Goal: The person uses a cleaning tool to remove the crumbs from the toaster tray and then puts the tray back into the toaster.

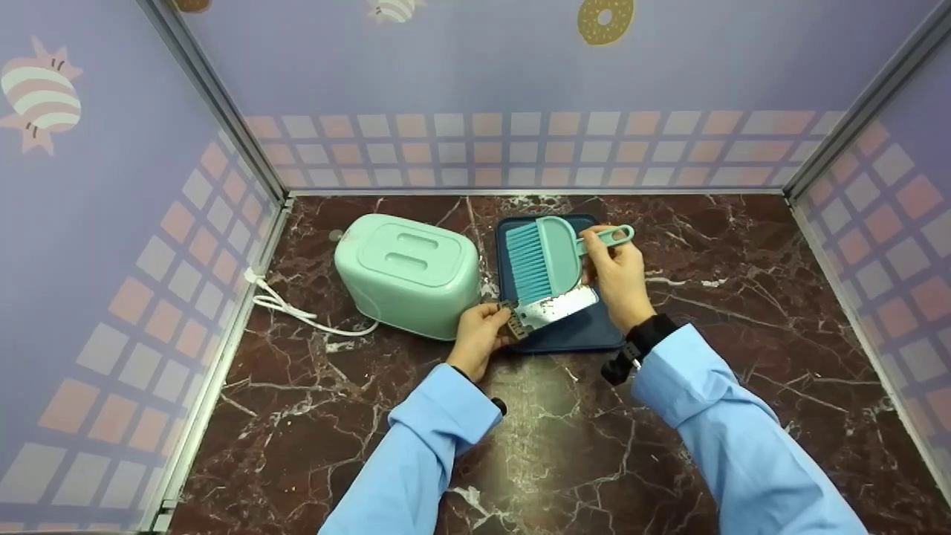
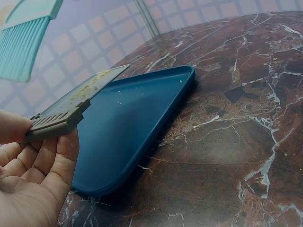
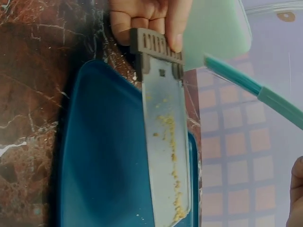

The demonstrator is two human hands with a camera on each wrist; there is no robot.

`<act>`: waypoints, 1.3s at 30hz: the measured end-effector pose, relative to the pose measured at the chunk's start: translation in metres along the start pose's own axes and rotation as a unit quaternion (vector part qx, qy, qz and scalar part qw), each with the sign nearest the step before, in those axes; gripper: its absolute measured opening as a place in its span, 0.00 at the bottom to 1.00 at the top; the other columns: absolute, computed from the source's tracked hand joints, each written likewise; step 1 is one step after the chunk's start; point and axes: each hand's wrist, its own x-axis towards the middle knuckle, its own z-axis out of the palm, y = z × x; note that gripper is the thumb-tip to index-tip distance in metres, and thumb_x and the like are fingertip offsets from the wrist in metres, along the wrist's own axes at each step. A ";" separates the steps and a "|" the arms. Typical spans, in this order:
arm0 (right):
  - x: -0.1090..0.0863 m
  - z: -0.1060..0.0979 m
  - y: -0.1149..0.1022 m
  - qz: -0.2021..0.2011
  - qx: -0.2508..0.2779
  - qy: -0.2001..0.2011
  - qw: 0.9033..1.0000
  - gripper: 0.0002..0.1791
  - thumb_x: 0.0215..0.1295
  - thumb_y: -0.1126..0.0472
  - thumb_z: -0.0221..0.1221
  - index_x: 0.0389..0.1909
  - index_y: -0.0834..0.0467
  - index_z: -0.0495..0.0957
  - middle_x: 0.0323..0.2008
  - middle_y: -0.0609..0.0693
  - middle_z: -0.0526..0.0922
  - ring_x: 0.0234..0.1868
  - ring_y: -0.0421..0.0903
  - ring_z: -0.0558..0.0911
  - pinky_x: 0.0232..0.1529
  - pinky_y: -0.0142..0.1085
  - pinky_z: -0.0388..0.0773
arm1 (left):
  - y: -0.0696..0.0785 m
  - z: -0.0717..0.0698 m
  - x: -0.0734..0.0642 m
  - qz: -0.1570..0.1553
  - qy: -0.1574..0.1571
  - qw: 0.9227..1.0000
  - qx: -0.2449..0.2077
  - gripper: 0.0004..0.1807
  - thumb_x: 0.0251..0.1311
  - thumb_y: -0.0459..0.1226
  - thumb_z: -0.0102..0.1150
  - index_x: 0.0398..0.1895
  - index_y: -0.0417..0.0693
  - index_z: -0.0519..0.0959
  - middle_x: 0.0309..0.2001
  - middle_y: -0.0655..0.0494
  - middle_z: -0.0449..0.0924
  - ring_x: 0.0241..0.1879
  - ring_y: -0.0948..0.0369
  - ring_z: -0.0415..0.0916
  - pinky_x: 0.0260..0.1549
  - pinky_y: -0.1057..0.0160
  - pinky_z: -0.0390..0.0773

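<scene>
My left hand [image 1: 478, 336] pinches the slotted brown end of a toaster crumb tray [image 1: 561, 306], thumb on top and fingers beneath. Yellow crumbs [image 3: 170, 137] lie scattered along the metal plate, thickest near its far end in the right wrist view. The plate is held tilted over a dark blue tray [image 2: 123, 127]. With my right hand [image 1: 622, 279] I grip the handle of a small turquoise brush [image 1: 563, 256]. Its bristles [image 2: 21, 47] point left, above and apart from the crumb tray in the left wrist view.
A mint-green toaster [image 1: 416, 275] stands left of the blue tray, close to my left hand. Its white cord [image 1: 297, 310] runs to the left wall. Patterned panels [image 1: 505, 148] enclose the marbled tabletop [image 1: 743, 334] at the back and both sides.
</scene>
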 end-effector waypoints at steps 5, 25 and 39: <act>-0.002 -0.001 0.008 0.016 -0.025 -0.019 0.999 0.21 0.77 0.48 0.56 0.54 0.63 0.77 0.24 0.52 0.77 0.17 0.42 0.74 0.20 0.32 0.73 | -0.001 -0.001 0.000 0.002 0.002 1.000 0.007 0.11 0.76 0.34 0.54 0.52 0.34 0.75 0.43 0.48 0.74 0.33 0.59 0.76 0.35 0.61 0.82; 0.002 -0.024 0.032 0.021 -0.086 -0.007 0.996 0.24 0.77 0.47 0.56 0.57 0.65 0.76 0.22 0.49 0.75 0.17 0.41 0.74 0.20 0.31 0.73 | -0.001 -0.004 -0.002 0.012 -0.009 1.000 -0.005 0.08 0.75 0.32 0.53 0.46 0.32 0.77 0.36 0.50 0.77 0.31 0.59 0.79 0.35 0.58 0.83; 0.000 -0.045 0.013 0.036 -0.113 0.030 0.993 0.20 0.80 0.57 0.53 0.58 0.70 0.74 0.24 0.57 0.76 0.18 0.42 0.73 0.20 0.30 0.73 | -0.002 -0.005 0.000 0.021 0.000 1.000 -0.012 0.07 0.74 0.31 0.54 0.46 0.32 0.76 0.36 0.50 0.76 0.30 0.60 0.78 0.37 0.55 0.84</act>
